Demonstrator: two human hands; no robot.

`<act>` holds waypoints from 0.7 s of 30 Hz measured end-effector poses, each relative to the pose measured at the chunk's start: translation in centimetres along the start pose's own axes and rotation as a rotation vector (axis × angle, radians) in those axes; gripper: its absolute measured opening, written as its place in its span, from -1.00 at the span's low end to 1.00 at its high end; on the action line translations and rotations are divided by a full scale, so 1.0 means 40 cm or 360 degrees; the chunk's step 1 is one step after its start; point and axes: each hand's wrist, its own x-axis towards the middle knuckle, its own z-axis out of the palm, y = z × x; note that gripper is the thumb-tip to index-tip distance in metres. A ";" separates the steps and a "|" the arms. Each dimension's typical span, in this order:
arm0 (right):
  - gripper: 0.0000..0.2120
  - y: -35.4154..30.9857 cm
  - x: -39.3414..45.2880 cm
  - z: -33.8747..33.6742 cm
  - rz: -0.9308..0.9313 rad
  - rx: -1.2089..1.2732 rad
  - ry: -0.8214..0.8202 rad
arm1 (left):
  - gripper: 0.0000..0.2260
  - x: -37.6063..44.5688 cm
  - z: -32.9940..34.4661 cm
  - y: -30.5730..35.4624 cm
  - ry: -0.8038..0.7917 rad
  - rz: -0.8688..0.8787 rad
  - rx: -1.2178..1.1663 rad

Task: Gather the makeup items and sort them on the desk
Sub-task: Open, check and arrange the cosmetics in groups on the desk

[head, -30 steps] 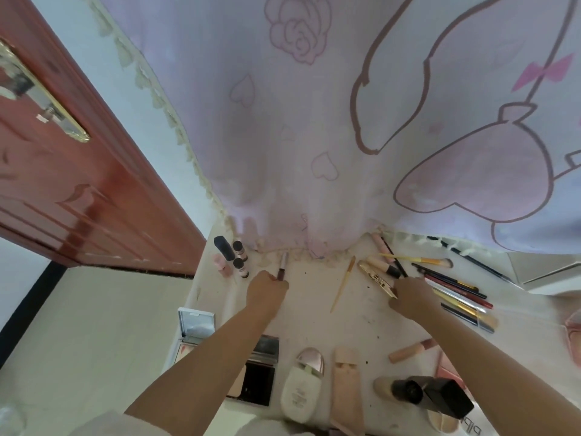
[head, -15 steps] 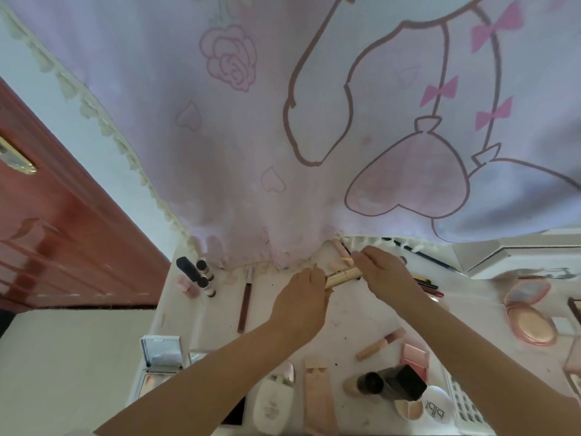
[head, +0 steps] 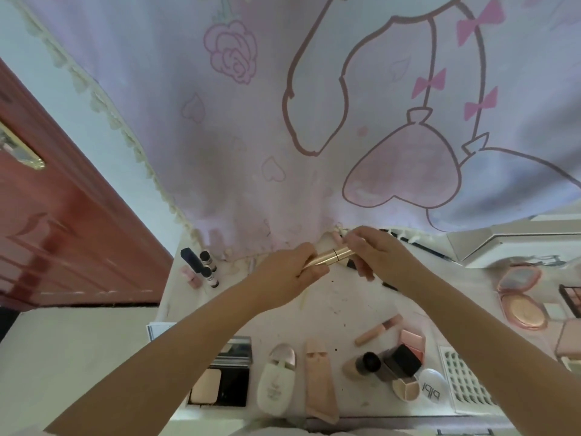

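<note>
A gold tube (head: 330,256) is held level above the white desk (head: 345,309), gripped at both ends. My left hand (head: 283,278) closes on its left end and my right hand (head: 374,253) pinches its right end. Small dark-capped tubes (head: 204,265) stand grouped at the desk's back left. Near the front lie a powder compact (head: 220,385), a white squeeze tube (head: 276,382), a peach tube (head: 320,385), foundation bottles (head: 386,363) and a pink lip gloss (head: 377,330). My hands hide part of the pencils at the back.
A pink cartoon-print cloth (head: 314,121) hangs over the desk's back edge. A red door (head: 47,231) stands at the left. Round pink compacts (head: 518,297) and a palette (head: 570,300) lie at the right, a lash tray (head: 465,382) at the front right.
My left hand let go of a thin dark stick at the back left and came over to the centre. My right hand picked up the gold tube; both hands now hold it, lifted slightly.
</note>
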 end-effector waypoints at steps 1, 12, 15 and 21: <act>-0.69 -0.003 0.000 -0.006 0.0040 -0.0067 -0.0048 | -0.85 -0.005 -0.004 -0.005 0.0044 0.0014 0.0060; -0.78 -0.011 -0.018 0.011 -0.0473 -0.0579 -0.0007 | -0.77 -0.044 -0.063 -0.012 0.0421 0.0199 0.0939; -0.77 -0.015 -0.025 0.021 -0.0183 -0.0283 -0.0243 | -0.77 -0.053 -0.068 -0.008 0.0713 0.0317 0.1185; -0.82 -0.022 -0.028 0.039 -0.0281 -0.0215 0.0063 | -0.74 -0.061 -0.054 0.005 0.0780 0.0362 0.1150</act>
